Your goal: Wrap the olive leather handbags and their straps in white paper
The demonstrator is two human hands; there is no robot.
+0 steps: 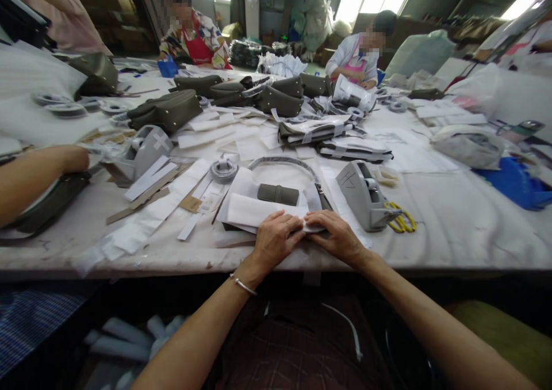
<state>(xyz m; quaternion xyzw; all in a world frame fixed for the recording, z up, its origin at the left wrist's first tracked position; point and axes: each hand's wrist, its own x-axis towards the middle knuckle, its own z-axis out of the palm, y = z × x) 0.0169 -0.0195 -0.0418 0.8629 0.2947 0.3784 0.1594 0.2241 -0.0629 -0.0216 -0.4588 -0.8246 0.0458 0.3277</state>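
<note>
In front of me lies a dark olive handbag (279,194), mostly covered by white wrapping sheets, with its wrapped strap (282,161) looped toward the far side. A folded white sheet (245,209) lies across the near part of the bag. My left hand (277,237) grips the sheet's near edge, fingers on top and thumb below. Right beside it, my right hand (336,236) pinches the same edge near the bag's right corner. The fingertips of both hands almost meet. What lies under the palms is hidden.
Grey tape dispensers stand left (149,151) and right (364,197), the right one beside yellow-handled scissors (403,220). Paper strips and a wrapped strap coil (224,170) lie left. Several olive bags (166,111) are piled beyond. A co-worker's arm (43,171) reaches in at left; other people work across the table.
</note>
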